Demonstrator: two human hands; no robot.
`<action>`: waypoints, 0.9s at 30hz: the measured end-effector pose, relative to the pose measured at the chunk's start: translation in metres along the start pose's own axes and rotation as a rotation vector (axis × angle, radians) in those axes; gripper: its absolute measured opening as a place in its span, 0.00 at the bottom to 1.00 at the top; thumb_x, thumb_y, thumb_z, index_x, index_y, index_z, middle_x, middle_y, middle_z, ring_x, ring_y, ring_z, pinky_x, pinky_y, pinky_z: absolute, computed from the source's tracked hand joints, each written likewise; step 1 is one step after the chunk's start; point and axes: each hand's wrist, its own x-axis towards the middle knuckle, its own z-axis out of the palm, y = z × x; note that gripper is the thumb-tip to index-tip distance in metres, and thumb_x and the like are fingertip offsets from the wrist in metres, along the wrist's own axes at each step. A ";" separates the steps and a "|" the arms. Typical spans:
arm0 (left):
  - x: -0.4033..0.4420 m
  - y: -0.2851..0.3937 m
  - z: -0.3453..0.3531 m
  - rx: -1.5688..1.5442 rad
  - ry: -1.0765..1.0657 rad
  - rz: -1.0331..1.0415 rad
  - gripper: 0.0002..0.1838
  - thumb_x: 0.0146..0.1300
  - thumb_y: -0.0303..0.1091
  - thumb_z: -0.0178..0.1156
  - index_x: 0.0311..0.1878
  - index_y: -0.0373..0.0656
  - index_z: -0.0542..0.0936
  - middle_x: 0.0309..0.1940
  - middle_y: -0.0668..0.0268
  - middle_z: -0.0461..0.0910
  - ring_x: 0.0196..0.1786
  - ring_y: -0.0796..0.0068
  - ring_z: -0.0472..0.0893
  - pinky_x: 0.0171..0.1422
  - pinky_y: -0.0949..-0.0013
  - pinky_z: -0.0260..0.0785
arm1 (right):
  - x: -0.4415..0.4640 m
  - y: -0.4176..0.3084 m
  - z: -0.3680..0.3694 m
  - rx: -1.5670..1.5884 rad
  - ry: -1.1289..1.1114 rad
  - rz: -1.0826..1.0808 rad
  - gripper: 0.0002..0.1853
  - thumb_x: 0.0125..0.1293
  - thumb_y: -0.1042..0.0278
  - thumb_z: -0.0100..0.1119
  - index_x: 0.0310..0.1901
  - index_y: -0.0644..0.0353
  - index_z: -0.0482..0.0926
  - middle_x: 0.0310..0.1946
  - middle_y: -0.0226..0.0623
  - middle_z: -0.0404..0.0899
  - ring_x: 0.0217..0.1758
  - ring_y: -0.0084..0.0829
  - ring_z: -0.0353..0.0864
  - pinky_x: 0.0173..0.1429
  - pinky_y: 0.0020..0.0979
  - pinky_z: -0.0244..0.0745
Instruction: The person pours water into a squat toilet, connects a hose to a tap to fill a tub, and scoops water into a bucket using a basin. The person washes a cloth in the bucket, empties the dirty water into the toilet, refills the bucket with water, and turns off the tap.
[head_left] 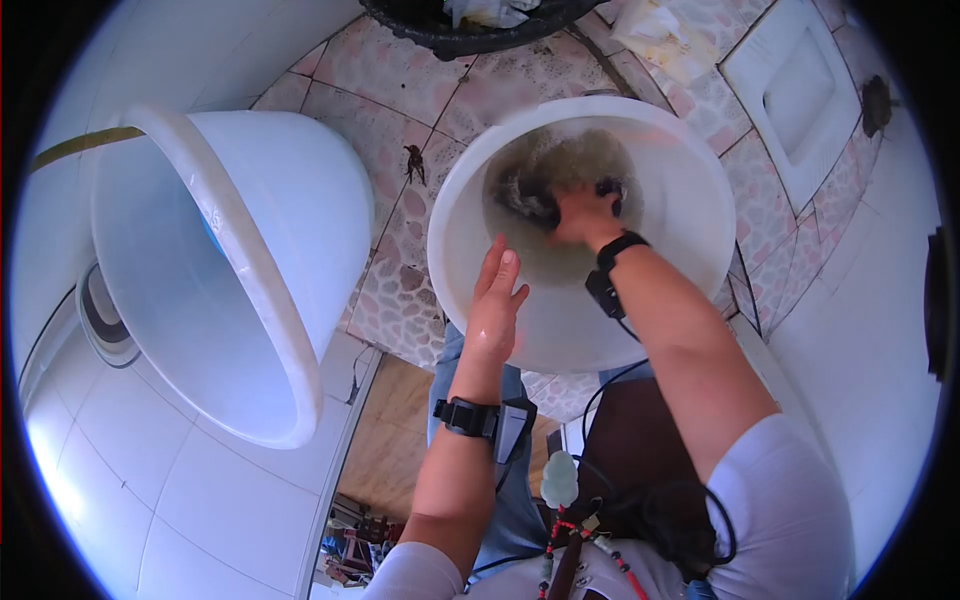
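A large white plastic tub (684, 300) stands in front of me with murky, brownish water (575, 255) in its bottom. My right hand (588, 212) reaches down into this water, its fingers closed around a dark, wet, cloth-like thing (530, 203). Part of that dark thing also shows beyond my fingers, and its exact kind is blurred by the water. My left hand (496, 305) hovers over the tub's near left side, wet, open and holding nothing, with fingers stretched out.
Another big white tub (270, 190) lies tipped on its side at the left. A black basin (470, 38) with pale scraps is at the top. A squat toilet (800, 95) is set in the tiled floor (400, 100) at upper right. Cables hang from my wrist bands.
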 end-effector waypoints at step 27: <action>0.044 -0.033 0.048 -0.690 -0.060 -0.180 0.24 0.59 0.54 0.56 0.44 0.39 0.71 0.30 0.62 0.76 0.28 0.70 0.78 0.34 0.71 0.72 | -0.125 -0.017 -0.041 0.877 0.605 -0.292 0.20 0.45 0.49 0.66 0.29 0.59 0.77 0.27 0.40 0.75 0.31 0.42 0.77 0.35 0.35 0.71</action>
